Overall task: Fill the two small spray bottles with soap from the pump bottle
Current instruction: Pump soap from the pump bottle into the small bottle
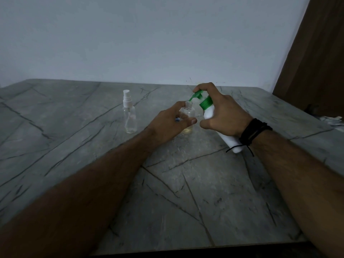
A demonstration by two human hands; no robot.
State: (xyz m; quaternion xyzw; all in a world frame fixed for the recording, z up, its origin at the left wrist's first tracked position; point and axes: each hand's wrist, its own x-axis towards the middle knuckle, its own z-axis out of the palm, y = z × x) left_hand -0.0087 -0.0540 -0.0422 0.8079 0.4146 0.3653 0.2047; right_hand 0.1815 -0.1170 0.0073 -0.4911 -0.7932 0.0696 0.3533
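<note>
My right hand point(221, 112) grips a white pump bottle point(209, 113) with a green pump head, tilted to the left; my index finger rests on top of the pump. The green nozzle points into the open neck of a small clear bottle point(189, 113), which stands uncapped on the table with a little yellowish liquid at its bottom. My left hand point(171, 123) holds this small bottle from the left, thumb across its front. A second small clear spray bottle point(129, 116) with a white spray cap stands upright further left, untouched, with a thin layer of liquid in it.
The grey marble-patterned table point(111, 164) runs up to a pale wall. A brown wooden panel point(312, 53) rises at the right. Some pale crumpled material point(333, 121) lies at the table's right edge.
</note>
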